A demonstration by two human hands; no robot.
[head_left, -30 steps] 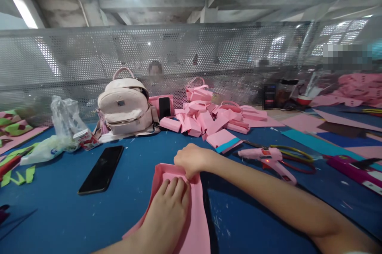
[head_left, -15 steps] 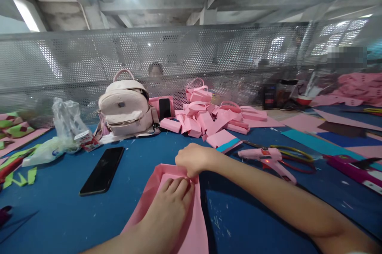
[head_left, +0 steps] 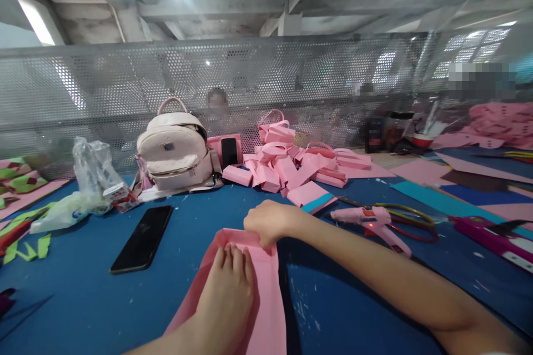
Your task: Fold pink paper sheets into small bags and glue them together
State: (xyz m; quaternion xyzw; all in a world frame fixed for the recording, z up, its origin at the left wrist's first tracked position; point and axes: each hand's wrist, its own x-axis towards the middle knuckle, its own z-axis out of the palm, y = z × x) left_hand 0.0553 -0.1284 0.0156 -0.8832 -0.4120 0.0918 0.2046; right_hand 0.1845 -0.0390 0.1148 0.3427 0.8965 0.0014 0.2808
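A long pink paper sheet [head_left: 266,299] lies on the blue table [head_left: 83,310] in front of me, its far end folded over. My left hand [head_left: 227,294] lies flat on the sheet, fingers together and pointing away from me. My right hand [head_left: 268,223] is closed at the far end of the sheet, pinching the folded edge just beyond my left fingertips.
A black phone [head_left: 142,238] lies left of the sheet. A pink glue gun [head_left: 375,220] and scissors [head_left: 410,221] lie to the right. Behind are a pile of folded pink paper bags [head_left: 291,163], a pale backpack [head_left: 177,149], a plastic bag [head_left: 89,177] and a perforated metal screen [head_left: 125,77].
My left hand has slid a little to the left and back along the pink sheet. My right hand has stayed on the folded edge.
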